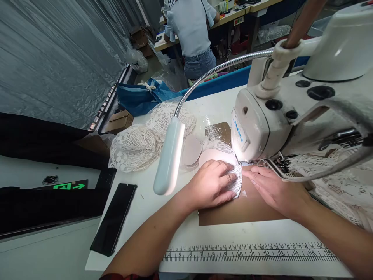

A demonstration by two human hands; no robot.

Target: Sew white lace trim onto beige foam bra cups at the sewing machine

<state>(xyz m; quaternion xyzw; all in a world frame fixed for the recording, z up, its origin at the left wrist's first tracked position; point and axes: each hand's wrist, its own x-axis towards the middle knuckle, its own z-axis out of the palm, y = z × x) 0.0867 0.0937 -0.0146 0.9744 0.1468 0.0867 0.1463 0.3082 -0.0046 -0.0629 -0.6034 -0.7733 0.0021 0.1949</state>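
A pale pink oval pad (pixel 207 156) with white lace (pixel 238 182) over its side lies under the head of a white sewing machine (pixel 251 122). My left hand (pixel 214 182) rests on the pad and lace, its fingers spread and pressing down. On the other side of the needle area, my right hand (pixel 271 188) lies low with fingers stretched out, the tips at the lace edge. The needle itself is hard to make out. Beneath the work and my right hand is a brown board (pixel 233 214).
A lamp (pixel 169 159) on a bendy metal neck hangs left of my work. Behind it lie lace pieces (pixel 136 147) and another pink pad (pixel 192 149). A black phone (pixel 114 219) and a printed ruler (pixel 247 252) are nearer. More lace (pixel 329 182) lies right; a person (pixel 194 31) sits beyond.
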